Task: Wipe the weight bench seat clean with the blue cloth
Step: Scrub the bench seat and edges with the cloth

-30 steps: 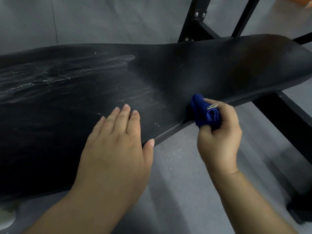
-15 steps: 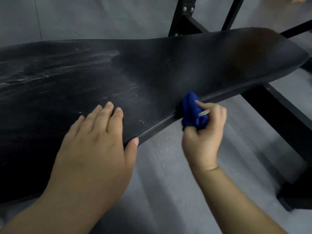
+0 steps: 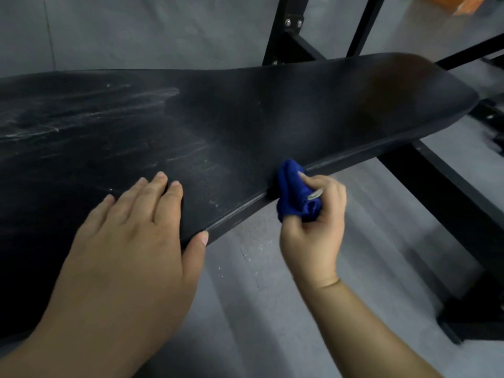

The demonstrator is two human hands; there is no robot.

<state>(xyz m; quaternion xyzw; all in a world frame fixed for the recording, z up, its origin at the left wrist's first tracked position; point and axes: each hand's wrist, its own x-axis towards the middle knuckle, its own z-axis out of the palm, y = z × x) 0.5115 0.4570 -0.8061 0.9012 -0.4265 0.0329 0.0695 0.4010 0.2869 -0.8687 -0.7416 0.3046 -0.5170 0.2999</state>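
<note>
The long black padded weight bench seat [image 3: 300, 110] runs across the view on its black steel frame [image 3: 286, 31], above a grey floor [image 3: 259, 309]. Pale dusty streaks [image 3: 109, 105] cover its left part, so that stretch looks not yet wiped.

The left hand [image 3: 131, 241] lies flat on the pad near its front edge, fingers straight and close together, thumb resting against the rim. It appears placed there to brace the body and steady the seat while the other hand works, the forearm reaching in from the lower left.

The right hand [image 3: 313, 233] comes up from below the edge, wrist bent, fingers curled tight round the bunched blue cloth [image 3: 290, 192]. The cloth is pressed against the seat's near side edge, just right of the left hand, which suggests the rim is being cleaned rather than the top.

A small pale tag [image 3: 315, 194] shows between the fingers; it may be the cloth's label, though blur leaves that unsure.
</note>
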